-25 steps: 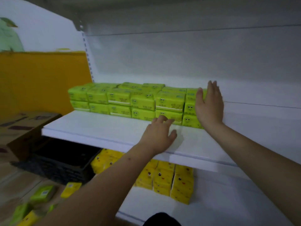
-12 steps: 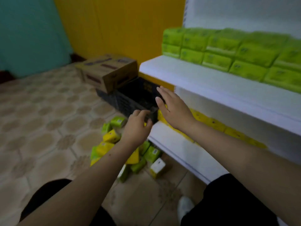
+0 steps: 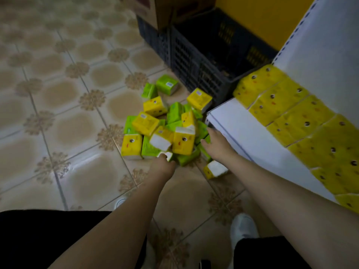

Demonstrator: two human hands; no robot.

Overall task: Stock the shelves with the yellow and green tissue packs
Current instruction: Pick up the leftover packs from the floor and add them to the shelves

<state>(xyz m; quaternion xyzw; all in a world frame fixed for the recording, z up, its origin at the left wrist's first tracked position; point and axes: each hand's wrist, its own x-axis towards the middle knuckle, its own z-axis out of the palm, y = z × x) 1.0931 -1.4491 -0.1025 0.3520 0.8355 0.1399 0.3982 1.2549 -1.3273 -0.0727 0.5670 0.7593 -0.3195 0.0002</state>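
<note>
No brand name or writing can be read anywhere: the tissue packs carry only small cartoon faces with dark eyes, and a few show a pale label patch too blurred to make out.

A heap of loose yellow and green packs [image 3: 165, 131] lies on the tiled floor [image 3: 58, 113], just beside the front corner of the white bottom shelf [image 3: 252, 140]. A row of yellow packs [image 3: 303, 121] already lines the back of that shelf. One yellow pack [image 3: 215, 169] lies apart from the heap, near the right forearm.

The left hand [image 3: 162, 166] reaches the near edge of the heap, its fingertips at a white-ended pack [image 3: 167, 155]; whether it pinches the pack or only touches it I cannot tell. The right hand [image 3: 215, 143] has its fingers loosely spread, reaching among green packs at the heap's right side, gripping nothing that shows.

A dark plastic crate [image 3: 196, 61] stands behind the heap, with a cardboard box [image 3: 161, 10] beside it.
</note>
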